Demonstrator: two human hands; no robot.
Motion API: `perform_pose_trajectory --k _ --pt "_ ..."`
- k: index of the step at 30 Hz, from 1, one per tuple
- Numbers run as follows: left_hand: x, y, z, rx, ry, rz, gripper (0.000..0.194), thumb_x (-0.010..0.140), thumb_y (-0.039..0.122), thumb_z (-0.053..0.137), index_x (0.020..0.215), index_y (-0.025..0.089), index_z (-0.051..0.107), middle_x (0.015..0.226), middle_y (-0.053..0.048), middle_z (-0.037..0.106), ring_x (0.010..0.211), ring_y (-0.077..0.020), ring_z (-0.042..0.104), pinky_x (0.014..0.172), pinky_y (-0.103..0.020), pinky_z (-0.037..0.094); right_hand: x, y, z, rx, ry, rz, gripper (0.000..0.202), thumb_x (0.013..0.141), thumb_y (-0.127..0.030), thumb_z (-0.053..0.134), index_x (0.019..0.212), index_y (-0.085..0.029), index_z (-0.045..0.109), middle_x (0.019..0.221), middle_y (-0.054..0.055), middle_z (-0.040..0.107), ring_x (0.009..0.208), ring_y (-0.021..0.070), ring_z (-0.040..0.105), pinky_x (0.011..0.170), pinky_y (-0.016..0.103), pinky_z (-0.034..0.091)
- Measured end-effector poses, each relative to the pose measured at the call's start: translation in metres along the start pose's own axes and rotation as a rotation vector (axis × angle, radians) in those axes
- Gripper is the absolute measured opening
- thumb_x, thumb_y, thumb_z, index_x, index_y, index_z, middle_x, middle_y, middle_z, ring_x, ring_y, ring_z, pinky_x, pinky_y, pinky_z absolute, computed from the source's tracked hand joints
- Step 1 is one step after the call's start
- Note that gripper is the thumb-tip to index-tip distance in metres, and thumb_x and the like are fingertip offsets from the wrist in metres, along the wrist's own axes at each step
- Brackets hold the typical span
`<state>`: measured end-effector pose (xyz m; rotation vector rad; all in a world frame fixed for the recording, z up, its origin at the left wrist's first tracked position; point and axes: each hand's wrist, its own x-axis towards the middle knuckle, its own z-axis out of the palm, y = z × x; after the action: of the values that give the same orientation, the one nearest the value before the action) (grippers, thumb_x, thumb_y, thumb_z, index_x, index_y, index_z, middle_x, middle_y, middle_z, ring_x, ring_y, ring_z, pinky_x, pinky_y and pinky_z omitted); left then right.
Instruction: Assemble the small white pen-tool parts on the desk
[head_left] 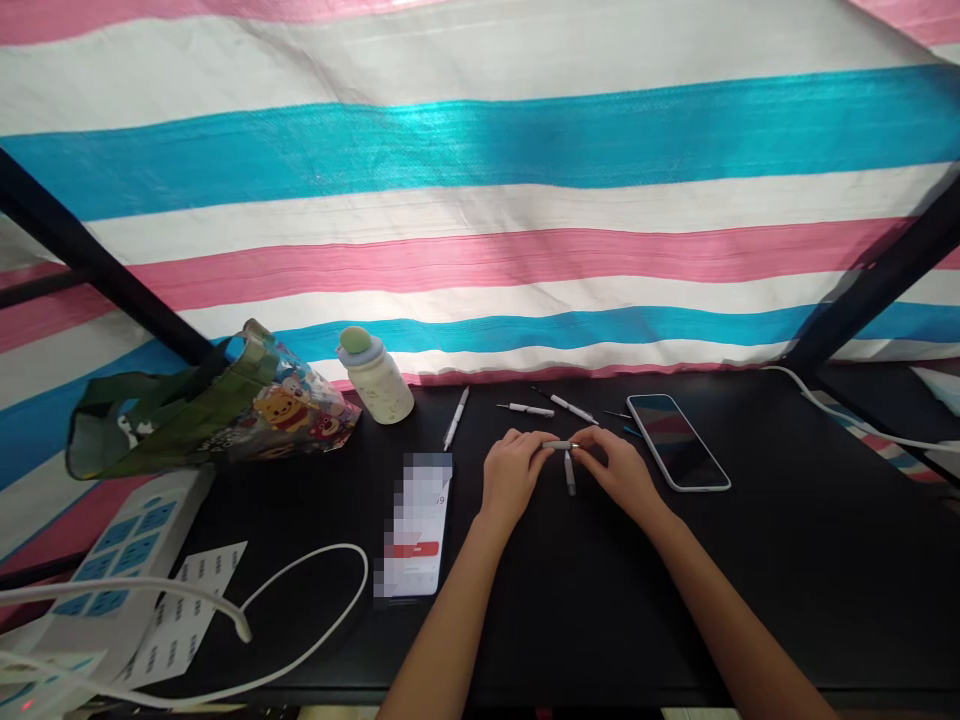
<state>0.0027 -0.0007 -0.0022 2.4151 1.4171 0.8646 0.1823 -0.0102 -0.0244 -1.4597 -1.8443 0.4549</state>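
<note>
Both hands meet over the middle of the black table, holding a short grey pen part level between them. My left hand pinches its left end, and my right hand has its fingertips closed at the metallic right end. Just below the held part, a second grey pen part lies on the table, pointing toward me. Beyond the hands are a white pen, a white pen piece with a thin tip and another white pen piece.
A white-edged phone lies right of the hands, beside thin dark and blue pieces. A lit phone is at left. Farther left are a bottle, a green bag, a power strip, printed paper and looping white cables.
</note>
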Motion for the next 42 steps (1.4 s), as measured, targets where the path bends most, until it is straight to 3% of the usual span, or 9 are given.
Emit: perform_pose_trajectory --k 7,16,42 --pt "0.0003 -0.0003 -0.0012 0.013 0.013 -0.060 0.020 0.089 0.029 0.047 0.104 0.030 0.059 0.087 0.002 0.062 0.084 -0.0133 0.054 0.074 -0.025 0.041 -0.0017 -0.0056 0.0013 -0.035 0.019 0.028 0.013 0.080 -0.030 0.051 0.089 -0.023 0.057 0.079 0.001 0.065 0.073 0.0172 0.060 0.068 0.028 0.043" --pt "0.0007 0.0030 -0.0035 -0.003 0.008 0.009 0.019 0.090 0.027 0.045 0.101 0.028 0.061 0.093 0.003 0.065 0.087 -0.0145 0.052 0.077 -0.026 0.042 -0.0009 -0.0055 -0.0029 -0.006 0.017 0.033 0.016 0.082 -0.033 0.050 0.090 -0.023 0.058 0.075 0.001 0.064 0.072 0.0177 0.060 0.063 0.027 0.042" --pt "0.0008 0.0021 -0.0036 -0.003 -0.014 0.037 0.021 0.091 0.028 0.043 0.101 0.028 0.061 0.094 0.003 0.066 0.087 -0.0144 0.052 0.076 -0.027 0.041 -0.0024 -0.0089 -0.0044 -0.042 0.004 0.014 0.019 0.084 -0.035 0.048 0.093 -0.024 0.060 0.076 0.002 0.063 0.070 0.0168 0.059 0.062 0.027 0.042"
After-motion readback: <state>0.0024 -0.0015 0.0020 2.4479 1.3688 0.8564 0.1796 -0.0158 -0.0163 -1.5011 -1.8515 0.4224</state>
